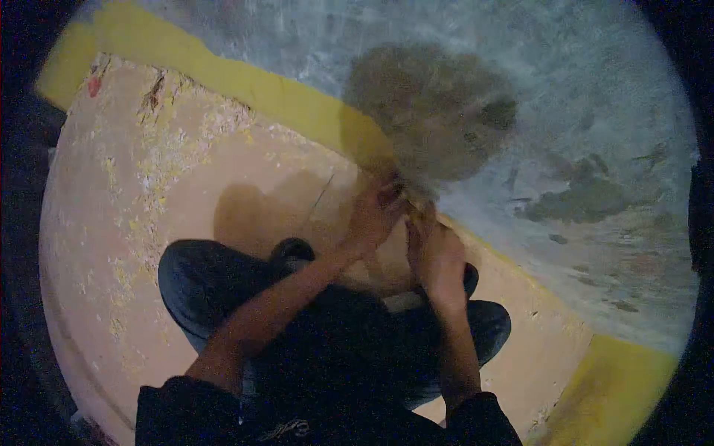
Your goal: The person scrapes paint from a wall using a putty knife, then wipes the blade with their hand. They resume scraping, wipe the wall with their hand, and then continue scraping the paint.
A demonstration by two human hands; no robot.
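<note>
My left hand [378, 214] and my right hand [439, 253] are close together in front of my knees, over the edge of the beige surface. The fingers of both hands are bent and closed inward. Between the fingertips there is a small yellowish-brown bit [421, 206], too dim and blurred to name. Just behind the hands runs a yellow border strip [275, 93], and part of it is hidden by the fingers and by shadow.
I sit with bent legs [216, 282] on a beige surface [245, 163] with chipped, flaking patches at the left. Beyond the yellow strip lies a grey floor [595, 59] with dark stains [573, 195]. Another yellow section [610, 386] is at lower right. Shadows fall around my hands.
</note>
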